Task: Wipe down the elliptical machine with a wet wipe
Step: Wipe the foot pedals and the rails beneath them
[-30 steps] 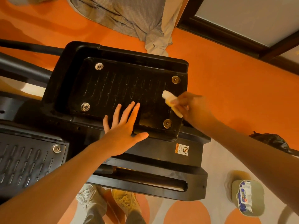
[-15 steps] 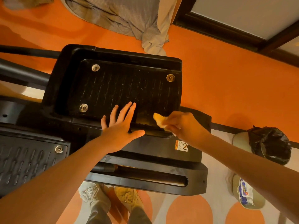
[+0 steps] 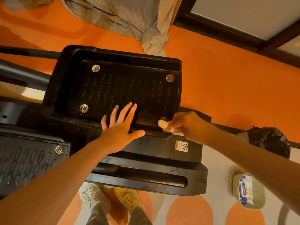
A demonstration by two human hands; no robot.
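Note:
The elliptical's black ribbed foot pedal (image 3: pixel 123 88) fills the middle of the head view, with silver bolts at its corners. My left hand (image 3: pixel 121 127) lies flat on the pedal's near edge, fingers straight and spread. My right hand (image 3: pixel 188 125) pinches a folded wet wipe (image 3: pixel 164 125) against the pedal's near right corner, beside a bolt. Below the pedal runs the machine's black frame (image 3: pixel 162 176) with a warning sticker (image 3: pixel 181 146).
A second pedal (image 3: pixel 27 161) sits at the lower left. A pack of wet wipes (image 3: pixel 245 190) rests on a stool at the lower right, beside a bin with a black bag (image 3: pixel 269 140). My shoes (image 3: pixel 113 197) stand below the frame. Crumpled cloth (image 3: pixel 123 18) lies on the orange floor.
My right hand has drawn the wipe from the pedal's right side down to its near right corner and along the near edge. My left hand has stayed flat in place.

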